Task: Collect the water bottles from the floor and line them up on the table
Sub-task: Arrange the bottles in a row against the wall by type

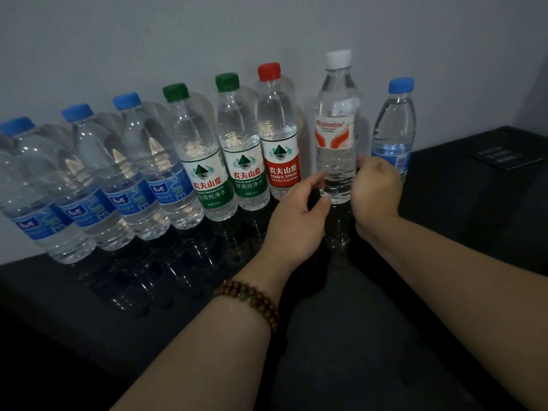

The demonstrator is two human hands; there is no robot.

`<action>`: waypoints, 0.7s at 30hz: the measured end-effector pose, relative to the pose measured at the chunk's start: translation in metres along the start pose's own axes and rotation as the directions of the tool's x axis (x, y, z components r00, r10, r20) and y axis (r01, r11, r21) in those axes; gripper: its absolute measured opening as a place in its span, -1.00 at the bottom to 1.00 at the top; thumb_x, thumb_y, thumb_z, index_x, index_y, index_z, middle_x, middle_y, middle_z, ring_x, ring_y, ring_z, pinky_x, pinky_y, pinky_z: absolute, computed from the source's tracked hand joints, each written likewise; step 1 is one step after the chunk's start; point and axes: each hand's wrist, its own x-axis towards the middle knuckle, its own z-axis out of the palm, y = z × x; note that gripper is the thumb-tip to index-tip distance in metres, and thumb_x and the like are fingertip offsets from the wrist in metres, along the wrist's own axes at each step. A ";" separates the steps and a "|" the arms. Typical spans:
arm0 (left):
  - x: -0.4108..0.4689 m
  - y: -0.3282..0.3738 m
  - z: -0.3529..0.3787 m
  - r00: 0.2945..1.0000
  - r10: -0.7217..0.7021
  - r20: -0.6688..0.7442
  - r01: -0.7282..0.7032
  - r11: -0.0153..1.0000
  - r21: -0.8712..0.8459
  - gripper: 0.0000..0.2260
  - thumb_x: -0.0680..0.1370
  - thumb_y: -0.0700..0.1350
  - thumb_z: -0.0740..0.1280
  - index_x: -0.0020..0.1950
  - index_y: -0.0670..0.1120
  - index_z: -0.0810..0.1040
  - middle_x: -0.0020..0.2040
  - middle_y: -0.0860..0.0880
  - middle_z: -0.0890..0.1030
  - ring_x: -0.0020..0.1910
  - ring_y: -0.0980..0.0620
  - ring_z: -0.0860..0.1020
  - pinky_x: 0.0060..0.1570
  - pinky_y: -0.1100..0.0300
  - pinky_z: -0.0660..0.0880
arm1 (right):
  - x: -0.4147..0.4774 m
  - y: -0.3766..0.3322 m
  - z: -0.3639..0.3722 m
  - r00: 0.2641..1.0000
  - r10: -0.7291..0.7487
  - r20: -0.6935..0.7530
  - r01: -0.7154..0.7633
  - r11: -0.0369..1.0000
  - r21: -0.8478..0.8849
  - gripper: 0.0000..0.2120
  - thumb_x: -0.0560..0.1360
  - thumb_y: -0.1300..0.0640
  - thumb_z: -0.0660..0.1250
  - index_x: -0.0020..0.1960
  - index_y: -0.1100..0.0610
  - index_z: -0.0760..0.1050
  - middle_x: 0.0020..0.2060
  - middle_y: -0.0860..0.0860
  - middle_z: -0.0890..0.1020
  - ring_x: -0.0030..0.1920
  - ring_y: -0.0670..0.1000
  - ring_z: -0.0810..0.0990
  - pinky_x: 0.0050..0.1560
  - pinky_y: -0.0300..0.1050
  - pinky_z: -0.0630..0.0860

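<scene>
Several water bottles stand upright in a row along the wall on a glossy black table [148,292]. From the left come three blue-capped bottles [89,185], two green-capped bottles [204,161], and a red-capped bottle [278,137]. A white-capped bottle [336,123] with an orange and white label stands right of the red one. My left hand [299,215] and my right hand [375,191] both hold its lower part, fingers curled round it from either side. One more blue-capped bottle [394,129] stands at the far right, partly behind my right hand.
A grey wall [207,40] rises directly behind the row. At the right sits a black raised box or surface [480,185] with a dark panel on top. The table's front edge runs diagonally at the lower left. A beaded bracelet [252,298] circles my left wrist.
</scene>
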 end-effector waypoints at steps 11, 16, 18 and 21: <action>0.004 -0.005 0.003 0.997 -0.015 -0.071 0.012 0.999 -0.045 -0.77 0.60 -0.11 0.37 0.22 0.13 0.54 0.18 0.14 0.60 -0.06 -0.11 0.61 0.14 -0.25 0.58 | 0.003 0.006 0.004 0.999 -0.037 0.024 0.038 0.997 -0.067 -0.68 0.60 0.04 0.10 -0.32 0.00 0.39 -0.31 0.01 0.49 -0.19 0.08 0.49 -0.10 0.15 0.46; 0.004 -0.006 0.003 0.999 -0.008 -0.042 0.008 1.000 0.004 -0.65 0.58 -0.06 0.36 0.36 0.14 0.52 0.29 0.13 0.57 0.09 -0.21 0.65 0.18 -0.21 0.57 | 0.006 0.010 0.005 0.998 -0.036 0.056 0.039 0.997 -0.065 -0.66 0.59 0.07 0.11 -0.35 0.05 0.37 -0.41 0.02 0.44 -0.32 0.01 0.42 -0.24 0.03 0.37; 0.004 -0.006 0.002 0.999 -0.028 -0.037 0.028 1.000 0.012 -0.61 0.58 -0.05 0.36 0.41 0.16 0.50 0.35 0.14 0.54 0.13 -0.22 0.64 0.21 -0.19 0.56 | 0.006 0.011 0.006 0.997 -0.046 0.060 0.051 0.996 -0.076 -0.69 0.60 0.06 0.11 -0.31 0.03 0.37 -0.38 0.00 0.44 -0.32 -0.01 0.42 -0.24 0.01 0.37; 0.006 -0.007 0.003 0.998 -0.037 -0.049 0.039 0.999 0.027 -0.56 0.60 -0.02 0.36 0.48 0.13 0.45 0.41 0.14 0.50 0.16 -0.23 0.64 0.25 -0.16 0.55 | 0.007 0.011 0.006 0.995 -0.066 0.069 0.072 0.993 -0.097 -0.75 0.60 0.04 0.13 -0.23 0.00 0.40 -0.32 -0.04 0.47 -0.26 -0.02 0.46 -0.20 -0.01 0.41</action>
